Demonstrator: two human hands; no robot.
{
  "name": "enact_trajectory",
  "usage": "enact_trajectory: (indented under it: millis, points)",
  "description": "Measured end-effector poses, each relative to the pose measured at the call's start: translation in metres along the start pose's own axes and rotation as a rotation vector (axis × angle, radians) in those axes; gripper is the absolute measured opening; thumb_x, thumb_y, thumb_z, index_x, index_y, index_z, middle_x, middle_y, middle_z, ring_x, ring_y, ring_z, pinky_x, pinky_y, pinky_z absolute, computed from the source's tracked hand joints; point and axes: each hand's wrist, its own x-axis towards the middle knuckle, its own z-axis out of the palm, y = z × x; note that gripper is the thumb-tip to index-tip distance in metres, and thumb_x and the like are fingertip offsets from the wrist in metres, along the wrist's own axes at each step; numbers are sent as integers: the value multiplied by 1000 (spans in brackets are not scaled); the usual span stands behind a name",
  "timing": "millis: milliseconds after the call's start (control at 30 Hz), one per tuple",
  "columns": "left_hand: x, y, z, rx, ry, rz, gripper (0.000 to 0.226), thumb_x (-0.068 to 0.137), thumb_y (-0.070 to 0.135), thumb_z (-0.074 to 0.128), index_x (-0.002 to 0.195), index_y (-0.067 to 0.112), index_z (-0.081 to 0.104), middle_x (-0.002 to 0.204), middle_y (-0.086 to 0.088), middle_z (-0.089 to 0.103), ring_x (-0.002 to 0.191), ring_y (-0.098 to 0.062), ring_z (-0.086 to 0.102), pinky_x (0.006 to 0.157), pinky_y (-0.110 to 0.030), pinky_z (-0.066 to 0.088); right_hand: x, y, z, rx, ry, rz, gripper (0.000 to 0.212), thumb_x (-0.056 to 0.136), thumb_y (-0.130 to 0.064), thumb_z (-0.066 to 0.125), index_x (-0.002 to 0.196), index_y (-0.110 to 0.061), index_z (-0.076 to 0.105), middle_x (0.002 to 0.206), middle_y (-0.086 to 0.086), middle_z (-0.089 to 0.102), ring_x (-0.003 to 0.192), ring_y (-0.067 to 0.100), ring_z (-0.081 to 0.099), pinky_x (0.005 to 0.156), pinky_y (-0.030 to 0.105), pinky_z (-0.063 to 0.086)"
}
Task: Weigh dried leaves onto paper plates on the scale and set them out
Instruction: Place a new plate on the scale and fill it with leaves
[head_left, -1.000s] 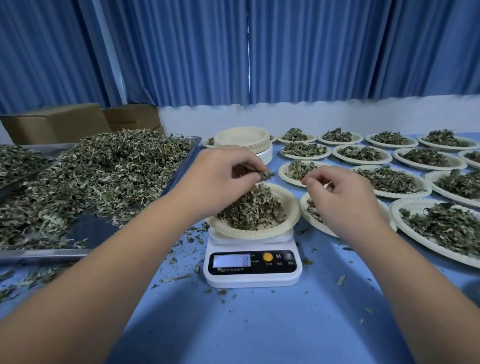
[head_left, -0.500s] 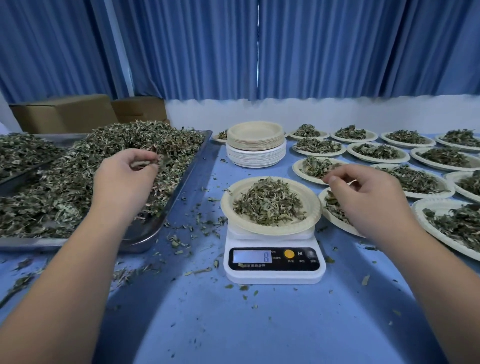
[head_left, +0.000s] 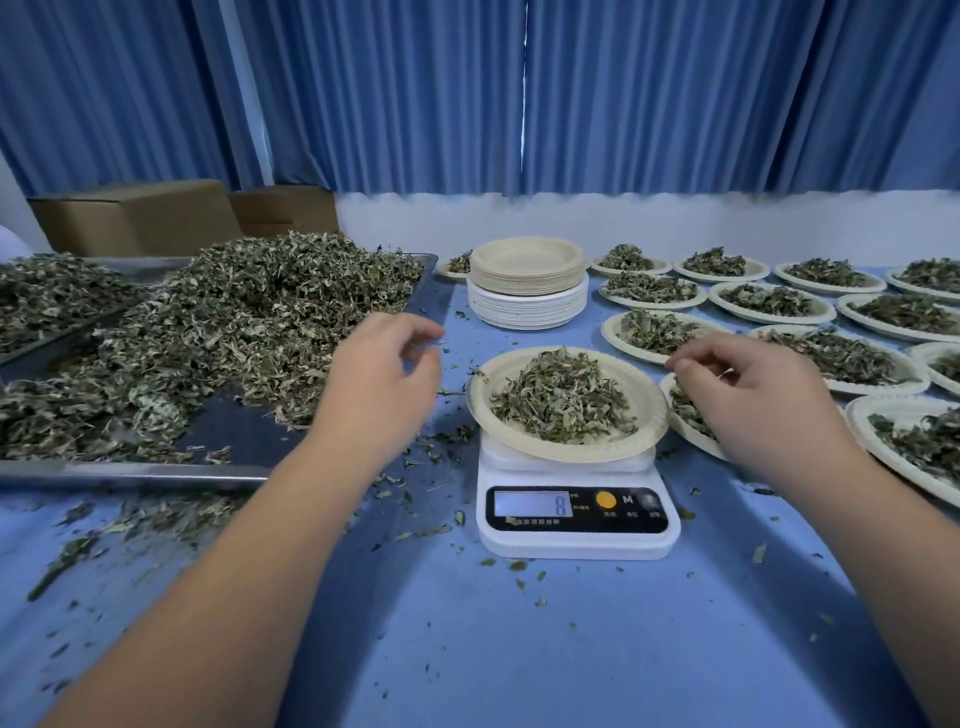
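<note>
A paper plate (head_left: 645, 395) heaped with dried leaves (head_left: 563, 402) sits on the white scale (head_left: 576, 540), whose display reads 8. My left hand (head_left: 382, 382) hovers just left of that plate, between it and the metal tray (head_left: 228, 434). Its fingers are loosely curled and nothing shows in them. My right hand (head_left: 753, 400) hovers at the plate's right side, above a neighbouring filled plate (head_left: 685, 434). Its fingers are also loosely curled, with thumb and forefinger close to the rim and holding nothing.
The tray at left carries a big pile of loose leaves (head_left: 260, 312). A stack of unused plates (head_left: 527, 291) stands behind the scale. Several filled plates (head_left: 769, 301) cover the table's right side. Cardboard boxes (head_left: 135, 215) sit at back left. Leaf crumbs litter the blue table (head_left: 519, 649).
My left hand went from the scale's plate to the tray with a pinch of leaves, then came back beside the plate without them. My right hand stayed near the plate's right rim.
</note>
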Motion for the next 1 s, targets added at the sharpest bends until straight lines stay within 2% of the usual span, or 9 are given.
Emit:
enact_trajectory:
  millis: [100,167,300,467,567,667,733,867,1000]
  points:
    - [-7,14,17,-59,-56,29,28,95,19,54,122,17,61,115,3,53,91,-1,52,88,-17,41,2,2,2,-6,-23,32,18,90,-18,55,80,-24,68,71,8,67,53,15,53,51,25,41]
    - [-10,21,26,-110,-72,-9,33,96,24,52,128,19,55,120,4,48,98,-3,51,85,-19,38,2,4,3,18,-44,71,18,91,-19,54,80,-26,66,71,8,68,52,19,51,51,26,41]
    - [-10,20,31,-208,-70,-136,37,97,30,51,133,21,50,121,5,47,92,-1,52,80,-15,32,5,8,5,42,-60,133,16,90,-20,52,83,-26,65,63,1,68,47,14,54,48,24,39]
    - [-8,14,32,-360,-157,-403,43,98,37,47,138,21,48,115,9,54,103,-10,55,87,-30,38,4,10,8,77,-146,204,24,91,-22,52,71,-18,65,46,3,62,29,10,47,36,20,34]
    - [-8,14,33,-428,-205,-503,37,99,35,45,131,20,56,118,4,61,100,-15,57,79,-30,39,3,9,11,126,-205,246,33,91,-29,53,61,-17,61,43,7,60,31,15,45,43,24,38]
    - [-9,14,34,-452,-195,-511,20,98,31,46,104,23,63,88,3,59,78,-14,52,63,-26,36,3,8,12,211,-249,318,30,92,-30,55,65,-20,61,44,9,60,35,19,45,45,26,38]
    - [-9,15,35,-491,-187,-512,16,97,28,48,90,21,61,81,2,54,72,-15,47,64,-28,35,4,8,13,279,-264,367,23,92,-27,56,74,-17,65,44,9,59,37,21,45,42,25,37]
    - [-7,18,33,-546,-145,-474,15,94,24,57,101,25,70,94,18,63,87,0,56,73,-22,40,2,2,11,445,-236,416,13,92,-15,57,87,-11,68,42,7,54,33,16,44,33,19,34]
    - [-6,20,24,-621,-124,-446,14,90,25,63,100,24,72,92,11,68,79,-2,58,66,-24,41,-1,-8,1,681,-201,402,12,94,-7,55,95,-9,67,45,3,53,37,12,49,35,23,37]
